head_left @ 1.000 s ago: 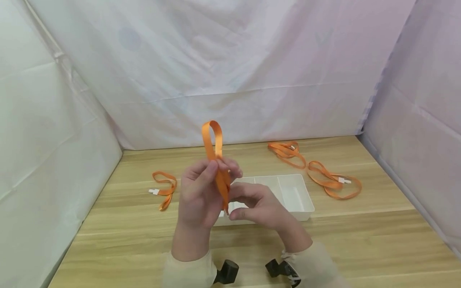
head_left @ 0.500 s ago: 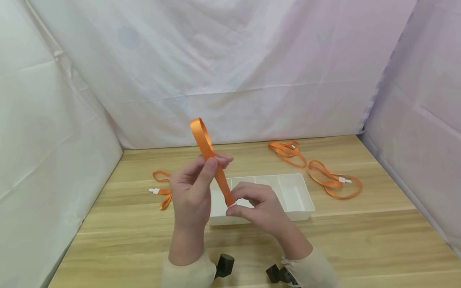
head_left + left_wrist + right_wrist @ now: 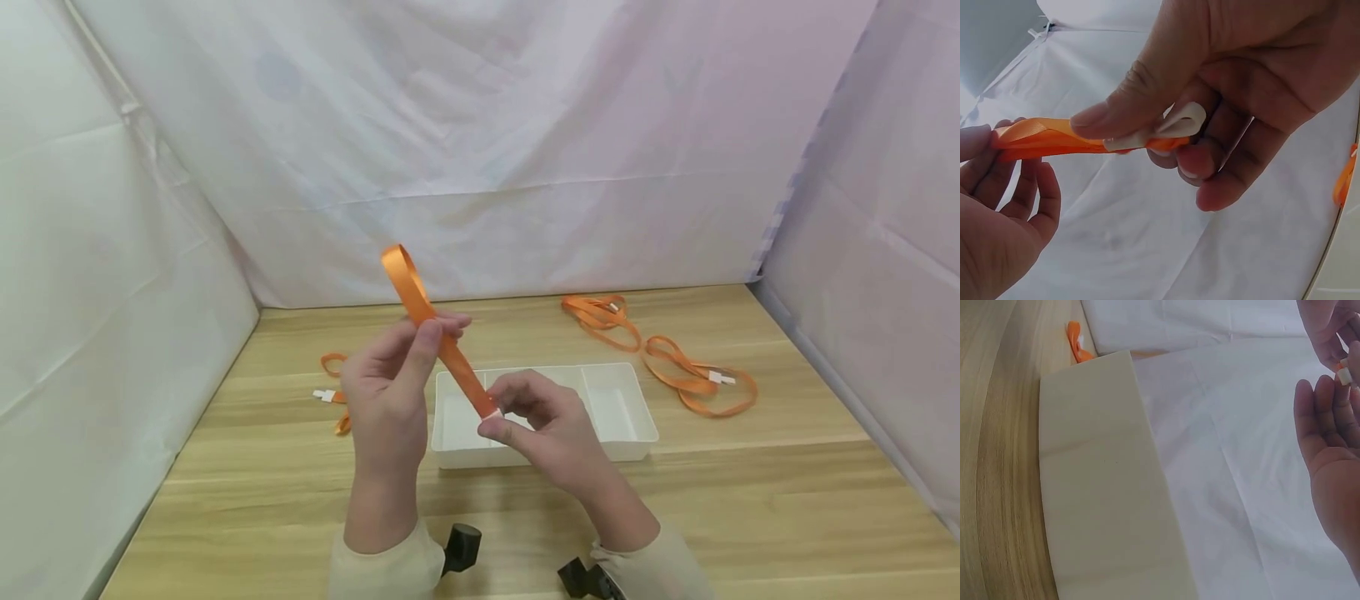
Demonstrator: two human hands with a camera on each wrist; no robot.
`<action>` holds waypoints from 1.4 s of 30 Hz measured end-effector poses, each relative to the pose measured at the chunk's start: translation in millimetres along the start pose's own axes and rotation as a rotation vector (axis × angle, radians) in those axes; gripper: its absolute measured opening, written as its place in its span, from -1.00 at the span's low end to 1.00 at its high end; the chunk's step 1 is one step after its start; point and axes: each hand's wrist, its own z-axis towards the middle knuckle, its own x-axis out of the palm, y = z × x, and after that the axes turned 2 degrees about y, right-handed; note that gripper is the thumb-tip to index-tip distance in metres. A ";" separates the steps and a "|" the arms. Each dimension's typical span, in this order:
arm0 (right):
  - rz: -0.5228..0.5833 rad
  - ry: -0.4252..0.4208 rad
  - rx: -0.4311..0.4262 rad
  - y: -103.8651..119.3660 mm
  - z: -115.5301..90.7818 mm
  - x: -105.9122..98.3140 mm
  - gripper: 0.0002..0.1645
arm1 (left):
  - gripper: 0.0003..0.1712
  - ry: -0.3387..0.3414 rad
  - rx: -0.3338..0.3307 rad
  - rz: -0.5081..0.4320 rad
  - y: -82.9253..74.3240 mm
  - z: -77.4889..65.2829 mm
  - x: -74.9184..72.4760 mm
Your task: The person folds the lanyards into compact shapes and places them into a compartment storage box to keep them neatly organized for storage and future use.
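My left hand point(image 3: 390, 396) pinches an orange lanyard point(image 3: 463, 371) between thumb and fingers, above the left end of a white tray. A folded loop of the strap rises past those fingers. The right hand point(image 3: 555, 433) pinches the lanyard's lower end, where a white fitting point(image 3: 492, 415) shows. Between the hands the strap runs straight and slanted. In the left wrist view, a white loop point(image 3: 1185, 120) sticks out at the right hand's fingers. Only a bit of orange and the white fitting point(image 3: 1344, 376) show among the fingers in the right wrist view.
The white divided tray point(image 3: 540, 454) stands on the wooden table under the hands. Two orange lanyards point(image 3: 600, 315) point(image 3: 697, 385) lie at its right and behind. Another lanyard point(image 3: 335, 362), partly hidden by the left hand, lies at the left. White cloth surrounds the table.
My left hand has moved left and the lanyard tilts left, with its loop narrower to view. The right hand now pinches the white end, and the strap between the hands is straighter.
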 end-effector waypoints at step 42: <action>-0.348 0.001 0.255 10.6 -4.4 -22.6 -0.93 | -0.32 0.067 -0.299 0.126 -13.7 7.3 -23.6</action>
